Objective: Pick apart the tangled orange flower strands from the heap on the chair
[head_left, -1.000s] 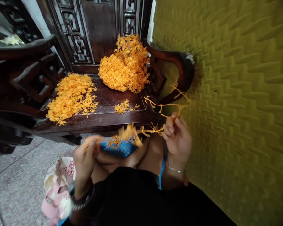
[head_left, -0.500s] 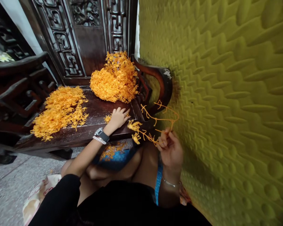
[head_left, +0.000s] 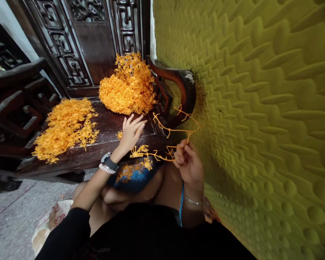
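Observation:
My right hand (head_left: 189, 159) pinches a branched orange stem (head_left: 176, 130), whose thin, mostly bare twigs curve out to the left and up. Frilly yellow-orange tufts (head_left: 141, 151) remain at the stem's left end, just below my left hand. Fingers spread, my left hand (head_left: 131, 131) is over the dark wooden seat (head_left: 97, 126); whether it touches the wood I cannot tell. A few orange bits (head_left: 119, 134) lie beside it. Behind it sits a tall heap of frilly orange pieces (head_left: 128, 88), and a lower, looser orange pile (head_left: 66, 126) spreads at the left of the seat.
A carved chair back (head_left: 94, 50) rises behind the seat, and a curved armrest (head_left: 188, 94) borders it on the right. Close on my right stands a textured yellow-green wall (head_left: 246, 108). Below the seat, orange scraps lie on something blue (head_left: 138, 180). A whitish bag (head_left: 51, 220) is on the floor.
My left hand has shifted slightly up and left, its fingers spread wider. The stem in my right hand has swung left, bringing its tufts below my left hand. The view has shifted a little.

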The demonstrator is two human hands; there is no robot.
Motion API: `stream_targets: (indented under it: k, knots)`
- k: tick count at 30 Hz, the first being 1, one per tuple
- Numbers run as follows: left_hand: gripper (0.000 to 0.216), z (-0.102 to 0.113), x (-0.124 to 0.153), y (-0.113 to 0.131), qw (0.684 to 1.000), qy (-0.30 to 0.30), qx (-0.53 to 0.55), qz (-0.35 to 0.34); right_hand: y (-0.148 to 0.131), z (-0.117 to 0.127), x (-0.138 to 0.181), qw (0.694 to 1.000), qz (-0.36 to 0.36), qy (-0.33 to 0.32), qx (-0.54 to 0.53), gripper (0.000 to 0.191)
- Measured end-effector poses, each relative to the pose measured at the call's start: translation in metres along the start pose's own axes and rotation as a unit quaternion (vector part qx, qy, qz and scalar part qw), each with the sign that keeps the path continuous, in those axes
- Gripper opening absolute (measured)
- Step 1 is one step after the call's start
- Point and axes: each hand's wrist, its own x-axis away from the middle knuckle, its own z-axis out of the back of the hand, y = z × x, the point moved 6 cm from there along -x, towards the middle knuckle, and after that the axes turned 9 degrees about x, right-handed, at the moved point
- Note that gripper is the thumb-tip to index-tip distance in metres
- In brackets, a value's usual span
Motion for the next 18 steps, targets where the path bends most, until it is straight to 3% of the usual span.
stream_targets:
  k: [3,4,6,10,12,15,17,18]
  knots:
    - [0.065,0.025,0.041,0.021,0.968,0.068,0.241,0.030,-0.004,-0.003,0.001,1.000,0.021,-0.002,0.017,0.009]
    - [0.074,0.027,0.056,0.028,0.948,0.064,0.309,0.047,-0.005,-0.005,0.001,0.999,0.029,0.003,0.023,0.009]
    - [0.072,0.028,0.084,0.046,0.929,0.035,0.363,0.059,-0.005,-0.011,0.004,0.998,0.045,0.015,0.037,0.010]
    - [0.033,0.019,0.107,0.072,0.952,-0.016,0.285,0.111,0.000,-0.028,0.015,0.995,0.064,0.022,0.067,0.011]
    - [0.036,0.021,0.108,0.079,0.966,-0.011,0.233,0.114,0.000,-0.032,0.021,0.995,0.071,0.027,0.071,0.010]
    - [0.038,0.036,0.120,0.086,0.987,-0.060,0.151,0.015,-0.010,-0.020,0.025,0.991,0.086,0.060,0.082,0.009]
    - [0.031,0.060,0.146,0.084,0.989,-0.090,0.099,-0.060,-0.030,-0.001,0.029,0.977,0.134,0.129,0.105,0.009]
    - [0.028,0.077,0.161,0.078,0.991,-0.077,0.086,-0.067,-0.041,0.009,0.031,0.964,0.169,0.170,0.116,0.009]
